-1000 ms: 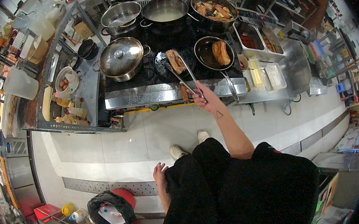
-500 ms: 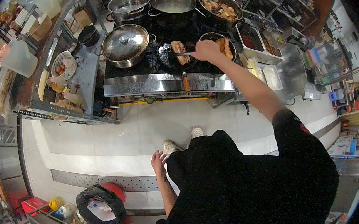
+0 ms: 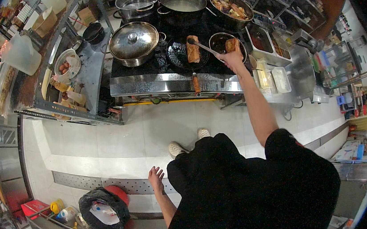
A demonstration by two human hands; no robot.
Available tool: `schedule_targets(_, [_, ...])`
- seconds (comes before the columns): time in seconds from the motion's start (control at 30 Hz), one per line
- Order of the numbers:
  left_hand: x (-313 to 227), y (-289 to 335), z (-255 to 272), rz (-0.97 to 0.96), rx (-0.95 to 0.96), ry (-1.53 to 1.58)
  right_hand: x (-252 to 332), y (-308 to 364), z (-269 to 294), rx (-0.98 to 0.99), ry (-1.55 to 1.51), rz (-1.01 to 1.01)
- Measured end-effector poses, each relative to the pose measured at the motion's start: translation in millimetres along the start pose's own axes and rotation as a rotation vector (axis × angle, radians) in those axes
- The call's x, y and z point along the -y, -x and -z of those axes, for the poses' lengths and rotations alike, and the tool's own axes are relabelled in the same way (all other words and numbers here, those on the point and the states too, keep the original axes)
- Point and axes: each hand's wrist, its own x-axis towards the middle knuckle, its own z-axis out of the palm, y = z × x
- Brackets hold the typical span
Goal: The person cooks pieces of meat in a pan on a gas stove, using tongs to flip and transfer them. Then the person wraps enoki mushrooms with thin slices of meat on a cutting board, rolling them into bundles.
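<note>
My right hand is closed on a pair of tongs and reaches over the stove from the right. The tongs' dark tip rests on the upper end of a browned slab of meat. That slab lies in a dark frying pan with a wooden handle pointing toward me. Just right of the pan, a second browned slab of meat sits in a round pot, partly hidden by my hand. Down by my side, my left hand hangs with fingers apart, holding nothing.
A lidded pot stands left of the pan. Behind are a steel pot, a wide pot of pale liquid and a pan of chunky food. Food containers line the right; a lined bin stands lower left.
My right hand has moved right and nearer to me, and the tongs now slant onto the meat's far end instead of lying level across it. My left hand has shifted slightly left and lower.
</note>
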Motion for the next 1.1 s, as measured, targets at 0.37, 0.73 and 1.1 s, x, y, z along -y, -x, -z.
schedule_targets(0.37, [-58.7,-6.6,-21.6,-0.086,0.032,-0.168,-32.1,101.0,-96.4,-0.347,-0.074,0.242])
schedule_targets(0.73, [-47.7,-3.3,-10.0,-0.153,0.042,-0.234,-78.4,140.5,-120.4,-0.530,0.030,0.497])
schedule_targets(1.1, [-50.5,-0.8,-23.5,-0.151,0.077,-0.257,-34.7,106.3,-111.5,-0.409,-0.172,0.358])
